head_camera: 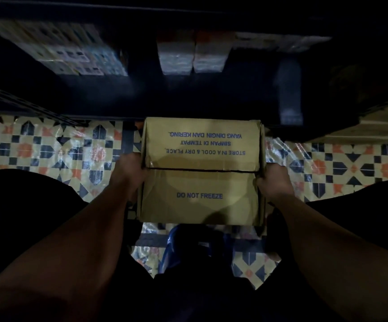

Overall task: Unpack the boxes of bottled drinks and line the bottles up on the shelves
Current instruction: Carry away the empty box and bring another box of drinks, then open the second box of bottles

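A closed cardboard box point(200, 173) sits in the centre of the frame, its two top flaps meeting along a dark seam across the middle; the near flap reads "DO NOT FREEZE", the far flap carries storage notes printed upside down to the viewer; the left hand point(130, 173) presses against the box's left side and the right hand point(275, 182) against its right side, each at the level of the seam; the fingers reach round the box edges out of sight, so whether they are clasped round it or merely flat against it cannot be told; the box is above a patterned tile floor point(49, 149), and whether it rests on it or is lifted cannot be told; a blue object point(172, 242), dim and hard to identify, lies just below the box toward the bottom centre; across the top of the frame runs a dark shelf unit point(142, 98); on it, blurred pale packs point(72, 52) stand at upper left and two pale packages point(193, 54) at upper centre.
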`<state>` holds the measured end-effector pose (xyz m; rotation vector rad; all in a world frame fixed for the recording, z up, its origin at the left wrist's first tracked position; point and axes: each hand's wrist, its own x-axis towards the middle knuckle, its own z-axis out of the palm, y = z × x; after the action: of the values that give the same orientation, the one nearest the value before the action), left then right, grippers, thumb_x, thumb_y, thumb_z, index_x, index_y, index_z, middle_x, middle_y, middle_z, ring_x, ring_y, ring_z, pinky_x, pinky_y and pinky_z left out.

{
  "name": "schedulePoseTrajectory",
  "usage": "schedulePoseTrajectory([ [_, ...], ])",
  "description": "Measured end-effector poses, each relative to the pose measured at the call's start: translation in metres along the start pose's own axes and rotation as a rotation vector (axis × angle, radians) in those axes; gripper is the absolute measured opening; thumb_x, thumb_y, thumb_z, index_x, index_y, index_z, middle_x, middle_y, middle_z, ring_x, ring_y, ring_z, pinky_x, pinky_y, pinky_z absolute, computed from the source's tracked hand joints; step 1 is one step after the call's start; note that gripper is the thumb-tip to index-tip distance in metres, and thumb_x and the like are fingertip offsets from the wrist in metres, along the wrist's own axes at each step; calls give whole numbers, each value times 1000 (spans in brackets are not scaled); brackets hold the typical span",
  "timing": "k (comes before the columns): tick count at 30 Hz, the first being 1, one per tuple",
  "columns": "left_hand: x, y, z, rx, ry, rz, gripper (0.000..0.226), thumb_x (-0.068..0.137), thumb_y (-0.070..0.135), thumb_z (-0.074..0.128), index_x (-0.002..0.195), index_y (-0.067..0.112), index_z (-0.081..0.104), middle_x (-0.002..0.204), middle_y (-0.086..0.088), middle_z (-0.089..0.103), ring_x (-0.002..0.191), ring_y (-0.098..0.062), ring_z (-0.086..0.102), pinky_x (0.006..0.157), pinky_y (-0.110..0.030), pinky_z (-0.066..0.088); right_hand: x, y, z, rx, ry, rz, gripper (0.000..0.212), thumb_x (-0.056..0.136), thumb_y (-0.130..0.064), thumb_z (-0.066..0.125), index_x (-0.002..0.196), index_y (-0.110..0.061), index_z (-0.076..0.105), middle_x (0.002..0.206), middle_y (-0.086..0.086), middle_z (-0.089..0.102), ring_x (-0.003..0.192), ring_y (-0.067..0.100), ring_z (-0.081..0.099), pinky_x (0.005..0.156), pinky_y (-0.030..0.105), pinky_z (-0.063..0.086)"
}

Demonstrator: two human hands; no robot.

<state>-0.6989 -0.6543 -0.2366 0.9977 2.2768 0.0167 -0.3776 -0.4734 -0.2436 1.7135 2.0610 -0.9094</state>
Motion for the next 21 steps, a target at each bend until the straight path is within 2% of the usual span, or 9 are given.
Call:
schedulePoseTrajectory([
  [3, 9, 4, -4, 8, 22, -1, 13, 96, 8, 59, 89, 2, 68, 75, -2, 54, 62, -11, 46, 55, -20, 32, 9, -3, -1, 16, 50, -43, 6, 81, 1, 62, 82, 4, 66, 77, 14, 58, 74, 30, 57, 65, 29, 41],
  [5, 14, 6, -6, -31, 57, -15, 23, 94, 5, 60, 73, 13, 57, 67, 6, 45, 58, -2, 38, 50, -17, 27, 15, -4, -1, 15, 82, -58, 4, 80, 1, 62, 79, 3, 65, 77, 16, 61, 76, 34, 61, 65, 29, 42],
  [8, 15, 7, -7, -74, 86, 6, 39, 92, 0, 61, 63, 22, 44, 63, 7, 43, 56, -1, 40, 49, -16, 26, 19, -6, -1, 48, 107, -52, 6, 80, 1, 62, 82, 4, 67, 82, 20, 66, 78, 36, 64, 66, 33, 50],
  [11, 12, 5, -4, -74, 105, 20, 27, 92, 0, 60, 68, 13, 56, 62, 7, 44, 56, -1, 42, 51, -16, 28, 17, -5, 2, 31, 115, -61, 7, 80, 1, 63, 82, 4, 69, 78, 17, 65, 75, 34, 63, 66, 33, 49],
  [13, 17, 4, 0, -63, 119, 13, 21, 92, 1, 60, 72, 8, 60, 63, 6, 44, 58, -2, 41, 57, -20, 38, 19, -6, 4, 15, 124, -49, 8, 80, 1, 62, 84, 3, 69, 79, 14, 63, 75, 31, 61, 66, 32, 48],
  [15, 21, 5, 5, -20, 131, -29, 24, 94, 5, 58, 71, 12, 56, 67, 0, 49, 60, -7, 43, 82, -32, 51, 23, -9, 8, 1, 144, -34, 12, 81, 0, 61, 89, 1, 69, 86, 16, 66, 79, 32, 63, 69, 36, 54],
  [16, 23, 7, 7, 1, 137, -60, 20, 95, 7, 57, 76, 11, 59, 71, -3, 53, 63, -10, 47, 91, -35, 50, 25, -10, 11, -5, 160, -26, 13, 82, -1, 60, 91, 0, 69, 90, 17, 67, 82, 34, 64, 71, 37, 55],
  [18, 23, 14, 10, 3, 154, -121, 13, 98, 8, 53, 97, 3, 64, 85, -10, 61, 72, -16, 52, 79, -35, 48, 27, -12, 16, -11, 213, -1, 17, 85, -3, 58, 100, -3, 66, 96, 18, 68, 87, 35, 64, 74, 39, 56],
  [21, 10, 27, 8, -26, 190, -137, 30, 103, 5, 46, 133, 3, 48, 112, -23, 61, 95, -33, 62, 75, -40, 47, 25, -15, 14, -3, 290, 20, 26, 90, -7, 59, 116, -11, 57, 106, 14, 66, 97, 35, 64, 80, 47, 57],
])
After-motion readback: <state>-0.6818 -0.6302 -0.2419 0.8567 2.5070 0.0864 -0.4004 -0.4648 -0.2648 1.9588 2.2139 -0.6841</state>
